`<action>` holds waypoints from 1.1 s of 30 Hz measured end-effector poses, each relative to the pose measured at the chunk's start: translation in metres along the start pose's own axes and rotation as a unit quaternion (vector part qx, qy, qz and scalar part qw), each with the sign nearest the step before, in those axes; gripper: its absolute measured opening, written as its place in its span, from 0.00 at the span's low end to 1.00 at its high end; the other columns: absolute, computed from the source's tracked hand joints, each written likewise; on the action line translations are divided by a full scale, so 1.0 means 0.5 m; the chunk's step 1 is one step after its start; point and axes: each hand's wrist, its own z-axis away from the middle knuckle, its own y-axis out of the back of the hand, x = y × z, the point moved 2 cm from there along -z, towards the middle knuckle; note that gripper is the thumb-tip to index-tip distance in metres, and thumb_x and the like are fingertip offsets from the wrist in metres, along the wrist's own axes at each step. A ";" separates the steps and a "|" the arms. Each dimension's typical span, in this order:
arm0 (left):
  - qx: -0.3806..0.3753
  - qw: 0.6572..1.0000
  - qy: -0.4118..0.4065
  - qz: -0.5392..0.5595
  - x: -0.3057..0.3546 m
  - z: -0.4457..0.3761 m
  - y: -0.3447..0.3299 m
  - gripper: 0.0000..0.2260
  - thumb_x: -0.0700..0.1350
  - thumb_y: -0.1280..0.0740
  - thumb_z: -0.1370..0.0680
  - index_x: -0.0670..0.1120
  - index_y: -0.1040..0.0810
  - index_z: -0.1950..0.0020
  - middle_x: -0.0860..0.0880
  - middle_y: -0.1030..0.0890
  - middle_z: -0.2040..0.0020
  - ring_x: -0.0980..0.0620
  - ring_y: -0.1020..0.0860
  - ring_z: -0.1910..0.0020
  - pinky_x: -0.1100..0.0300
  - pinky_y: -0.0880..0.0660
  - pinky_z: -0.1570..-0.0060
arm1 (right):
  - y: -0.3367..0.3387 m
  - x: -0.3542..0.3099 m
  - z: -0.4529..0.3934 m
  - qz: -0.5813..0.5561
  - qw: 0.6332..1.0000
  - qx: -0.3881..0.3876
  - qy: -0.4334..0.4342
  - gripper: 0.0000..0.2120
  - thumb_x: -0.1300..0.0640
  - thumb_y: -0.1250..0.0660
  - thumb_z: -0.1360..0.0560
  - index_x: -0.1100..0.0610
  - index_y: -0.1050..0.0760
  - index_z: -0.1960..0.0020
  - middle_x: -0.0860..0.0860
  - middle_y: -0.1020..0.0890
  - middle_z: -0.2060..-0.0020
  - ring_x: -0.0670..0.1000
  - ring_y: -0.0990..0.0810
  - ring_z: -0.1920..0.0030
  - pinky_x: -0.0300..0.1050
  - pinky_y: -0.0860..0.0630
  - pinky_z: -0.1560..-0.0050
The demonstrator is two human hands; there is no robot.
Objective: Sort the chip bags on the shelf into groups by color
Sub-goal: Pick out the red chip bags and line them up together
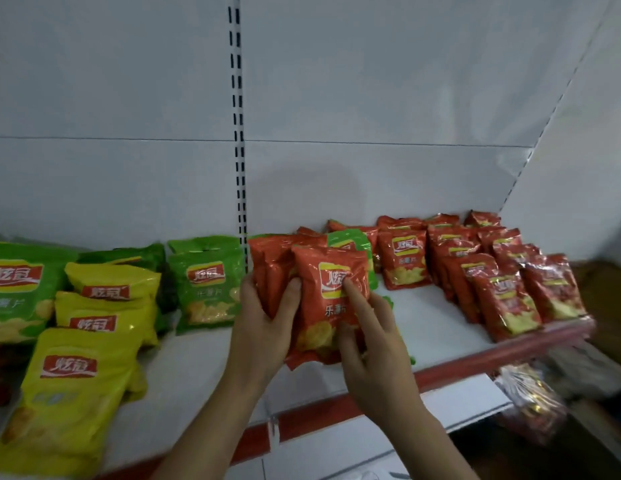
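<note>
Above the middle of the white shelf (437, 327) I hold a small stack of orange chip bags (323, 306). My left hand (264, 327) grips the stack from its left side, thumb on the front bag. My right hand (371, 344) holds the front bag's lower right part, forefinger stretched up over the logo. A green bag (350, 242) peeks out behind the stack. Red bags (475, 268) stand in rows on the right. Green bags (207, 289) and yellow bags (108, 299) lie on the left.
The shelf has a red front strip (475, 362) and a white back panel with a slotted upright (238, 133). More bagged goods (531, 407) show on a lower level at the right. A large yellow bag (70, 393) lies near the front left edge.
</note>
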 end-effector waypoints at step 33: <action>0.111 0.992 0.033 -0.055 -0.021 -0.059 -0.335 0.19 0.60 0.35 0.20 0.53 0.28 0.34 0.56 0.17 0.47 0.66 0.16 0.55 0.71 0.22 0.66 | 0.092 0.469 -0.235 0.342 0.936 -0.073 -0.038 0.36 0.40 0.37 0.16 0.57 0.43 0.16 0.66 0.49 0.16 0.69 0.46 0.17 0.63 0.44 0.19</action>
